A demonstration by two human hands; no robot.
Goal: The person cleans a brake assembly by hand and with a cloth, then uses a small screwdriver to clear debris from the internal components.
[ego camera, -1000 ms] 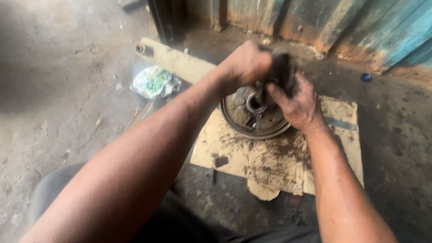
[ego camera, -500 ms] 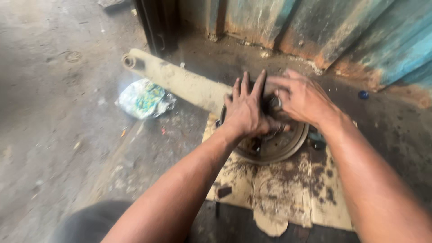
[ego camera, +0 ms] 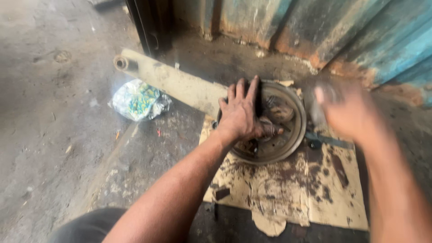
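Observation:
A round greasy metal drum [ego camera: 288, 144] lies on a stained sheet of cardboard [ego camera: 324, 198] on the ground. My left hand [ego camera: 240, 112] rests flat on the drum's left rim, fingers spread, thumb against the dark hub parts in its middle. My right hand [ego camera: 346, 110] is blurred in the air just right of the drum; its fingers look partly apart and I cannot tell whether it holds anything.
A pale metal arm with a tube end [ego camera: 171, 78] lies behind the drum. A crumpled plastic wrapper [ego camera: 139, 100] sits to the left. A rusty blue metal wall [ego camera: 351, 31] runs along the back. A dark flat tool [ego camera: 330, 140] lies right of the drum.
My right hand has lifted off the drum's hub and swung to the right. My left hand has stayed pressed on the drum. The camera has shifted a little.

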